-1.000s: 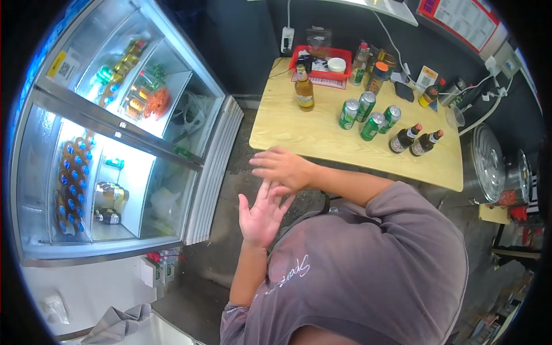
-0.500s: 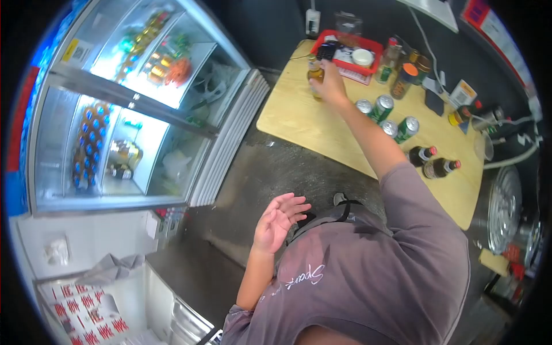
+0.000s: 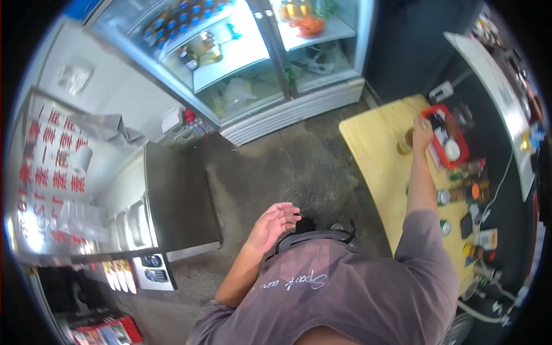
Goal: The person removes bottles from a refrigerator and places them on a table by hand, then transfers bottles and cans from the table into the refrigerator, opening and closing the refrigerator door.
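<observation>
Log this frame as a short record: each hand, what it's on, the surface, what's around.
right hand: right hand, fingers around neck of amber bottle
left hand: left hand, empty, fingers spread, above floor
surface: wooden table
beside right hand: red tray holding white bowl
background: glass-door fridge, lit inside
bottle contact with table: cannot tell

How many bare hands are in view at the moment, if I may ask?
2: the left hand, open above the floor, and the right hand, around the neck of the amber bottle.
</observation>
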A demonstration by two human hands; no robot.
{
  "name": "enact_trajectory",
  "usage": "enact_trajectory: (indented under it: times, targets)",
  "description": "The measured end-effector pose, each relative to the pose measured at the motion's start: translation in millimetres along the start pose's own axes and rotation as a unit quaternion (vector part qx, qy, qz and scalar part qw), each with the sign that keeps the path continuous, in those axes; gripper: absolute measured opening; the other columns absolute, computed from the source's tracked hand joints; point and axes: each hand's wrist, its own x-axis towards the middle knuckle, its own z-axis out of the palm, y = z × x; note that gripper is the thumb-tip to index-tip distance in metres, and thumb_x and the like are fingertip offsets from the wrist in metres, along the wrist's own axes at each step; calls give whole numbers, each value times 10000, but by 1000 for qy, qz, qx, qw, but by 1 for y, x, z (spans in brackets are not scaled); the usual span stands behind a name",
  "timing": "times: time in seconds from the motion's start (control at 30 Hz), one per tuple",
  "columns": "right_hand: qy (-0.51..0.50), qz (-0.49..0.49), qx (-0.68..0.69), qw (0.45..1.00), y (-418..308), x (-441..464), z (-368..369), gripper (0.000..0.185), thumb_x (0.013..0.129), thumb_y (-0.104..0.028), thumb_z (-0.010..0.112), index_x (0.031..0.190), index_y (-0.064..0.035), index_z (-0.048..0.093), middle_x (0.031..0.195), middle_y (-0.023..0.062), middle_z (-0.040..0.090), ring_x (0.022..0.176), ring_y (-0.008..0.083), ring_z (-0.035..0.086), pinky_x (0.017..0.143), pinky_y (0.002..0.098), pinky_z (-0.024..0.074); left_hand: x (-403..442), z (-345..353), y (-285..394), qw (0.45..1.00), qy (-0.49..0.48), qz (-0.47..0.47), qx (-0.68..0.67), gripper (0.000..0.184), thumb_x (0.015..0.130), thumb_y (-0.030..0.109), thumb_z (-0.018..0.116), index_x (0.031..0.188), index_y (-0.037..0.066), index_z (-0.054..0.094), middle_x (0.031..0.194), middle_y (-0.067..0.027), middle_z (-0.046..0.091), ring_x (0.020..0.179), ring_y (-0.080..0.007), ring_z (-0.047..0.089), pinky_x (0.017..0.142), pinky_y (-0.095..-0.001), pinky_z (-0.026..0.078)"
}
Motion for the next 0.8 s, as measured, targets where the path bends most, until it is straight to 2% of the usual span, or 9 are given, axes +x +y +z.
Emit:
enact_trajectory:
  times: [0.07, 0.1, 0.2, 0.23, 0.27, 0.4, 0.5, 0.63, 0.8]
  targets:
    - [20, 1, 0, 1000, -7, -7, 3, 438, 845, -455, 785, 977, -39, 747, 934, 136, 759, 910, 291, 714, 849, 388, 526, 9, -10, 10, 1000, -6, 1, 1, 461, 1007, 302, 533, 1361, 8, 506, 1330, -186, 603, 1198, -305, 613, 982, -413, 494]
    - [13, -8, -22, 1000, -6, -9, 6, 287, 900, -287, 761, 933, -5, 716, 926, 120, 745, 887, 249, 698, 845, 363, 527, 16, -15, 17, 1000, -12, 1, 2, 454, 1007, 298, 534, 1357, 11, 510, 1324, -181, 609, 1194, -296, 616, 979, -405, 495]
    - [-4, -4, -7, 1000, -25, -27, 3, 247, 907, -243, 742, 927, 2, 714, 896, 124, 742, 868, 211, 690, 807, 352, 518, 37, -29, 33, 999, -33, 13, -5, 426, 1008, 280, 531, 1343, 17, 520, 1308, -172, 621, 1182, -279, 623, 967, -390, 498]
    - [-3, -17, -10, 1000, -35, -34, 1, 238, 905, -238, 740, 884, -3, 708, 835, 121, 730, 808, 211, 686, 764, 361, 516, 44, -33, 39, 999, -39, 13, -10, 416, 1009, 272, 527, 1339, 18, 523, 1307, -172, 621, 1180, -277, 624, 964, -388, 499]
    - [1, -30, -40, 999, -33, -37, 0, 350, 880, -404, 742, 828, -57, 732, 776, 119, 713, 753, 273, 667, 728, 407, 493, 49, -36, 44, 999, -45, 10, -15, 406, 1011, 264, 523, 1334, 19, 527, 1307, -172, 622, 1178, -275, 625, 961, -386, 499]
    - [36, 3, -81, 996, -48, -48, -2, 374, 890, -379, 742, 775, -26, 694, 726, 133, 704, 681, 286, 659, 701, 433, 495, 68, -62, 62, 997, -72, 1, -12, 378, 1012, 245, 518, 1318, 25, 539, 1300, -168, 628, 1166, -269, 630, 952, -384, 499]
    - [-12, 21, -82, 996, -55, -53, 0, 357, 914, -336, 727, 781, -7, 688, 654, 120, 685, 598, 250, 646, 638, 404, 499, 70, -81, 83, 998, -64, -8, 13, 374, 1009, 247, 525, 1312, 28, 545, 1276, -162, 640, 1158, -267, 632, 950, -384, 498]
    - [-99, 77, 25, 992, -87, -77, 25, 280, 938, -258, 704, 820, -6, 668, 616, 83, 653, 572, 146, 620, 543, 303, 469, 70, -121, 103, 999, -47, 1, -2, 372, 997, 251, 541, 1298, 34, 551, 1243, -153, 654, 1150, -266, 635, 943, -382, 498]
    - [-176, 128, 129, 967, -131, -92, 68, 220, 930, -217, 718, 864, -12, 670, 642, 58, 624, 562, 154, 599, 553, 290, 466, 79, -150, 124, 999, 2, 19, -29, 373, 977, 263, 556, 1276, 39, 561, 1229, -148, 658, 1128, -262, 641, 926, -383, 502]
